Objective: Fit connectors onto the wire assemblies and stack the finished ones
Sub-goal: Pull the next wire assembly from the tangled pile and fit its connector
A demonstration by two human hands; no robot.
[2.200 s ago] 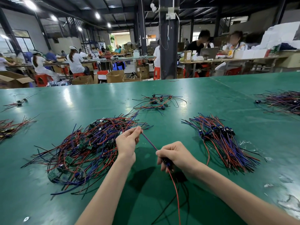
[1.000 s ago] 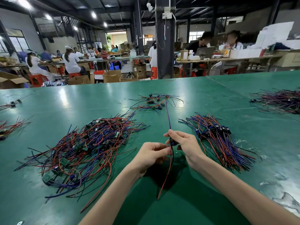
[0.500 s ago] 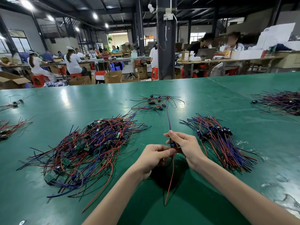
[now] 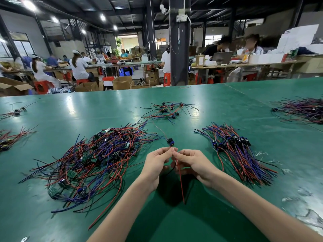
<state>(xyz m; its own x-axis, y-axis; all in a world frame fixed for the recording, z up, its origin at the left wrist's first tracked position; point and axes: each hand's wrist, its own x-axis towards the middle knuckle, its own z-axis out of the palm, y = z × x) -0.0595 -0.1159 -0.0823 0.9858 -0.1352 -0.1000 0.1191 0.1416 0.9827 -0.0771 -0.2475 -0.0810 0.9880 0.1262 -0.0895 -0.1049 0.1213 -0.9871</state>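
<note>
My left hand (image 4: 156, 162) and my right hand (image 4: 193, 164) meet at the fingertips above the green table (image 4: 192, 224). Both pinch one wire assembly (image 4: 180, 180) just below its small dark-blue connector (image 4: 170, 142). Its red wire hangs down between my wrists and thin leads trail away beyond the connector. A loose tangle of red and blue wires with small green boards (image 4: 90, 158) lies to my left. A neater stack of assemblies with dark connectors (image 4: 234, 151) lies to my right.
A small cluster of wires (image 4: 168, 110) lies further back at the centre. More wire heaps sit at the far right (image 4: 304, 110) and the left edge (image 4: 10, 138). People work at benches beyond the table's far edge, behind a dark pillar (image 4: 179, 41).
The connector now stands above my fingertips and its far leads have tilted left. My left hand has come up level with the right, both pinching the wires just under it.
</note>
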